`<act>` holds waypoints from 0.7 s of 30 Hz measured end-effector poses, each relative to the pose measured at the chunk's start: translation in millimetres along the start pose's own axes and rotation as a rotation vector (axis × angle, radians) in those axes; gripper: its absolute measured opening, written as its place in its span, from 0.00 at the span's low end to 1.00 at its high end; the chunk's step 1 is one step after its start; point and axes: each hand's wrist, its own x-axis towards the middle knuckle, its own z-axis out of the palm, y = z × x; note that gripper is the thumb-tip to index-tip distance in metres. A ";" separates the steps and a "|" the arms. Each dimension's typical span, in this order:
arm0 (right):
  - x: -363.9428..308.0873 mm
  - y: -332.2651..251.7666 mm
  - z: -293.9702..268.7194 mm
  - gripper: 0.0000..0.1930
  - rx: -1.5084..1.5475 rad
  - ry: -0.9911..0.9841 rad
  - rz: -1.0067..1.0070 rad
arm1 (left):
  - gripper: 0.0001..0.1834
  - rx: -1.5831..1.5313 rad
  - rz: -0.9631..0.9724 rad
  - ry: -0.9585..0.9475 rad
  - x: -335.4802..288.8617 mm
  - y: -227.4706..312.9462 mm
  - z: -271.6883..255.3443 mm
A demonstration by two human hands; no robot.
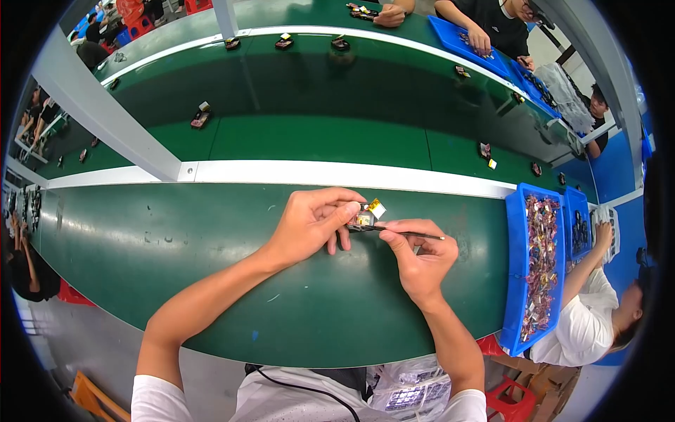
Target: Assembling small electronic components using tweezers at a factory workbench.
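Near the middle of the green bench, my left hand [309, 221] pinches a small open black device housing [363, 220] between thumb and fingers. A white square piece with yellow tape [377, 209] sticks up from the housing's far right side. My right hand [420, 260] is closed around a slim black tool [425, 235], which looks like tweezers. The tool lies almost level, its left end at the near edge of the housing and its other end jutting out past my fingers. Fine parts inside the housing are too small to make out.
A long blue bin [517, 267] full of small wired parts stands at the bench's right end, a smaller blue tray [578, 221] beyond it. Past the white rail [316, 171], a green conveyor [302, 141] carries several small devices. Co-workers sit right and across.
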 end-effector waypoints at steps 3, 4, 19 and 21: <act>-0.6 -2.0 0.0 0.05 -0.022 -0.015 -0.052 | 0.17 -0.026 -0.012 -0.013 -1.0 1.0 3.0; -1.0 -2.0 0.1 0.06 -0.026 -0.019 -0.064 | 0.17 -0.036 -0.015 -0.019 -1.5 2.1 3.4; 2.4 -1.5 -1.3 0.06 -0.088 -0.047 -0.133 | 0.15 -0.092 -0.021 -0.011 -0.6 4.4 4.0; 2.8 -1.0 -1.7 0.06 -0.090 -0.048 -0.137 | 0.14 -0.108 -0.018 -0.002 -0.4 4.5 4.4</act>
